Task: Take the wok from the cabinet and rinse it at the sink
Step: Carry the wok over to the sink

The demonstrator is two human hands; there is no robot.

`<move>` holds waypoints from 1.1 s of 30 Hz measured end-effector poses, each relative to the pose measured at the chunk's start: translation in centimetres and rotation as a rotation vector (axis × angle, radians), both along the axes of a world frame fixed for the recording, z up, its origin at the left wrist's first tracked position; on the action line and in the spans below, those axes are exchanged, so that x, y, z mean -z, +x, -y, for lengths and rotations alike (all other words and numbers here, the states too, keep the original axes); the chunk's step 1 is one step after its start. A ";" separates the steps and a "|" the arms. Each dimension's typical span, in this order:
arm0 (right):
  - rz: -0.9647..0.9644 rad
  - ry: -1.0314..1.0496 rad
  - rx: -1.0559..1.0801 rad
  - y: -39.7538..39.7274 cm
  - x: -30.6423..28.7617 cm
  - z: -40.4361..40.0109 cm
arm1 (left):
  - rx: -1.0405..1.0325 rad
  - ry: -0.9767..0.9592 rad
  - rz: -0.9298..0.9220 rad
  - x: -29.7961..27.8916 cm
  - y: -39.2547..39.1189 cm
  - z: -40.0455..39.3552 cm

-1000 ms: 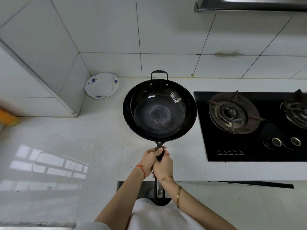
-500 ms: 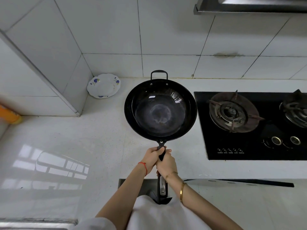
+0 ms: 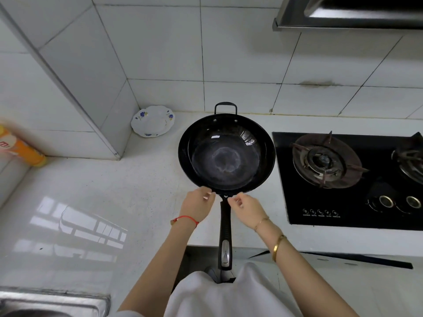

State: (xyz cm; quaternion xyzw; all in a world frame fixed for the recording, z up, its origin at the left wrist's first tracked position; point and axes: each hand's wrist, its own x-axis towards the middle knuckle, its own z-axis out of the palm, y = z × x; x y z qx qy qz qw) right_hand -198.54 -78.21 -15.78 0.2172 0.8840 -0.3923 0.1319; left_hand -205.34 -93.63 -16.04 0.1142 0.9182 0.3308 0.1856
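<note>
The black wok (image 3: 226, 156) rests on the white counter (image 3: 114, 197) just left of the stove. Its long black handle (image 3: 225, 234) points toward me and juts past the counter's front edge. My left hand (image 3: 198, 207) is at the wok's near rim, left of the handle root, fingers loosely apart. My right hand (image 3: 247, 208) is on the other side of the handle root, also with fingers apart. Neither hand wraps the handle; I cannot tell if the fingertips touch the rim. The steel sink (image 3: 52, 303) shows its corner at the bottom left.
A black gas stove (image 3: 343, 213) with two burners lies right of the wok, under a range hood (image 3: 343, 17). A white flowered plate (image 3: 153, 121) leans in the tiled corner. An orange bottle (image 3: 23, 149) stands at the far left.
Both hands have let go of the wok handle and moved up to either side of its root at the rim. The wok now sits on the counter.
</note>
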 end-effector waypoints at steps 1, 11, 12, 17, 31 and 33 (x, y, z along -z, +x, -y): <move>-0.049 0.033 0.001 -0.4 -0.4 -0.6 | -0.002 0.006 -0.061 -1.0 -0.3 0.4; -0.490 0.192 -0.042 -0.7 -4.2 -2.6 | 0.009 0.019 -0.405 -5.7 0.2 2.7; -0.496 0.184 -0.045 -0.4 -4.1 -2.5 | 0.008 0.013 -0.411 -5.6 0.5 2.8; -0.447 0.192 -0.054 1.5 -3.0 -2.0 | -0.015 -0.031 -0.389 -4.6 2.3 3.1; -0.453 0.197 -0.035 2.6 -3.6 -3.0 | -0.060 -0.060 -0.369 -5.1 3.5 2.3; -0.438 0.190 -0.035 2.9 -3.3 -3.2 | -0.068 -0.061 -0.344 -5.0 4.0 2.0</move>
